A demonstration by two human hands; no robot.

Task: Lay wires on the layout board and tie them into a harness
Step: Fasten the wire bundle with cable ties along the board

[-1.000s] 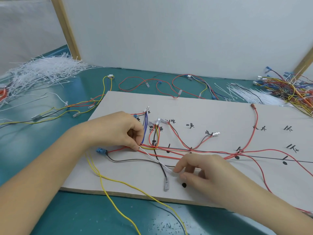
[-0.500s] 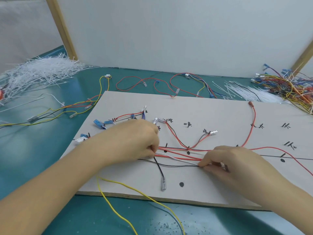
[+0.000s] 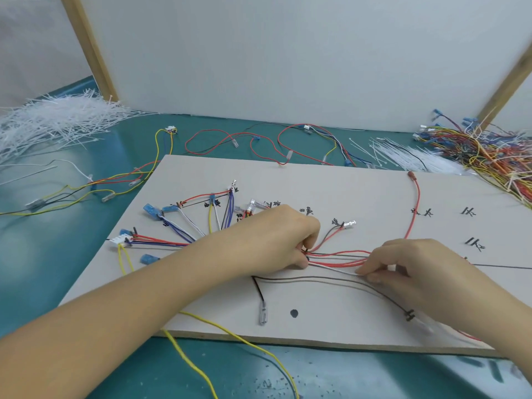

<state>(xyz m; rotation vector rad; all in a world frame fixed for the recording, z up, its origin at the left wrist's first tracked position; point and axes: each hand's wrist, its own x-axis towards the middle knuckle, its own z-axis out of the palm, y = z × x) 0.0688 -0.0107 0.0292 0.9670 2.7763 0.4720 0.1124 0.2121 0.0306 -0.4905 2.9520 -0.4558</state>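
Since our hands slid rightward along the board [image 3: 345, 182], our left hand [image 3: 276, 240] pinches the wires [image 3: 339, 259] at a mark and our right hand [image 3: 403, 263] pinches their white strand; the trunk now lies straighter, ready for tying.

wire bundle [image 3: 339, 256] ends hidden under hands

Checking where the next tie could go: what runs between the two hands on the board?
In the head view, a bundle of red wires with a white wire spans from the left hand to the right hand, over the layout board.
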